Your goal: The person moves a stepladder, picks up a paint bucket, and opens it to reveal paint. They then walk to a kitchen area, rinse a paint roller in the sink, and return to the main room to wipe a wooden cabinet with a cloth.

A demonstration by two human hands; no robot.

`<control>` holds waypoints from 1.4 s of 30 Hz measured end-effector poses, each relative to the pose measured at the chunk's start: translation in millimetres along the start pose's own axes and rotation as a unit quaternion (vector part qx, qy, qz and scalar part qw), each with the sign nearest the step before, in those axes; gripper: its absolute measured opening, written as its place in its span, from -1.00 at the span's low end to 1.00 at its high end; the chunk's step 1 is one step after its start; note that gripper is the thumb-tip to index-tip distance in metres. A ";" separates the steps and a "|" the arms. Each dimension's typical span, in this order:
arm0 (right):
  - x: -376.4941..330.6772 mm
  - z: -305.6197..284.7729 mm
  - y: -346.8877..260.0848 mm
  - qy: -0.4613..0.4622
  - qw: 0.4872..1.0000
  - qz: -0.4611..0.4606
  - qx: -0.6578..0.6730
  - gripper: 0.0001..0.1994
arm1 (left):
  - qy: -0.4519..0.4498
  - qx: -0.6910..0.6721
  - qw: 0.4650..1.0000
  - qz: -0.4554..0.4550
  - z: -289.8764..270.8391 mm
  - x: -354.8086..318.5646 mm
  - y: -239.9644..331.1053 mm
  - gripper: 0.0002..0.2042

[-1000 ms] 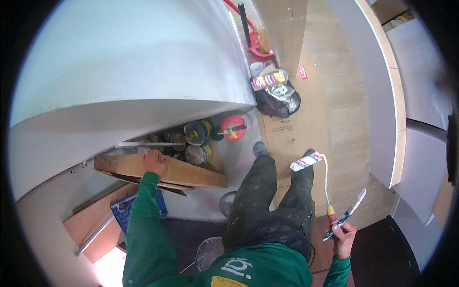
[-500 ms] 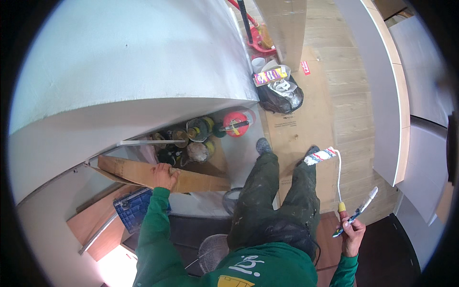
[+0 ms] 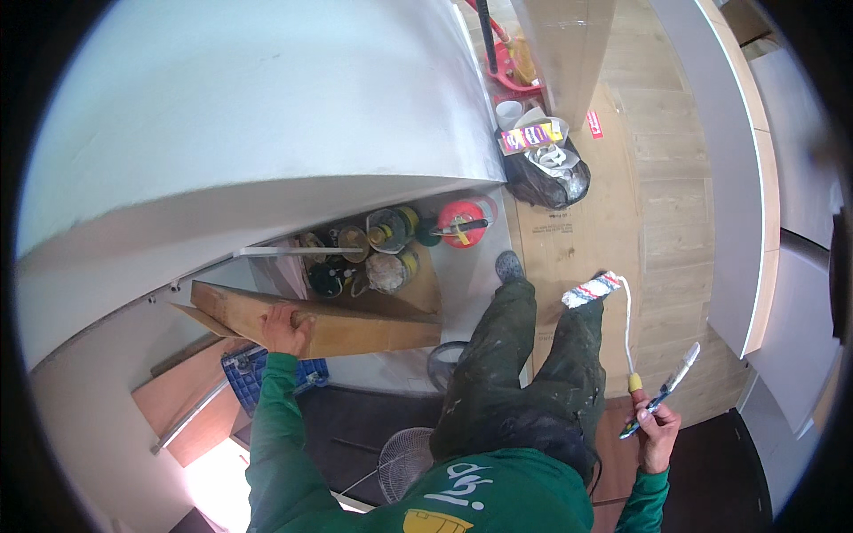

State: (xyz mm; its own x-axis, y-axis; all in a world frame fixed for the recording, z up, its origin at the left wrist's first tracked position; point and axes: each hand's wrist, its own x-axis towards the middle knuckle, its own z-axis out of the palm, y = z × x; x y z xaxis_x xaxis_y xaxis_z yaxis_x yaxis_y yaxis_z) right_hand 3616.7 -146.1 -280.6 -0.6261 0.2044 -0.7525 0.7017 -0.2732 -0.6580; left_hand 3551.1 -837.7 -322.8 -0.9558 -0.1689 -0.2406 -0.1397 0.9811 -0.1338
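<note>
Left hand point(image 3: 286, 330): fingers curled over top edge of flat brown cardboard panel point(image 3: 338, 327), gripping it; panel leans long and tilted under the white curved wall point(image 3: 267, 133).
Right hand point(image 3: 656, 431): fisted on two handles, a small paint roller point(image 3: 593, 289) with striped fuzzy sleeve on thin bent wire, and a slim paintbrush point(image 3: 677, 380).
Around: round paint cans point(image 3: 391, 231), red disc-shaped reel point(image 3: 462, 222) behind panel; blue crate point(image 3: 267, 373) below; black rubbish bag point(image 3: 549, 178) on wood floor.
In the way: paint-spattered trousers point(image 3: 515, 373) between hands.
</note>
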 end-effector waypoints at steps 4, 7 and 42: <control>-8.7 -1.7 -22.0 -0.040 0.995 -0.016 -0.088 -0.89 | -0.041 0.009 0.999 -0.024 1.7 -7.7 -10.5 -0.58; -18.5 8.3 -53.3 -0.096 0.981 -0.043 -0.165 -0.83 | -0.019 -0.003 1.000 -0.009 11.0 -17.2 -15.9 -0.57; -15.6 586.9 189.8 -0.476 0.592 -0.435 -0.483 -0.68 | 0.142 -0.179 0.970 -0.082 64.3 -233.7 38.0 -0.69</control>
State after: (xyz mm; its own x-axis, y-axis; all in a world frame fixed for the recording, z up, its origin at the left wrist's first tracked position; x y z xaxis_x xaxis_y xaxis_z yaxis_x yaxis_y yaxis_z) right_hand 3560.0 -752.9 -377.5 -0.4788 -0.8757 -0.0628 -0.4490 0.3057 -0.8396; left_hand 3785.8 -767.1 -333.4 -0.9391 -0.3418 0.0369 -0.3275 0.9221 0.2063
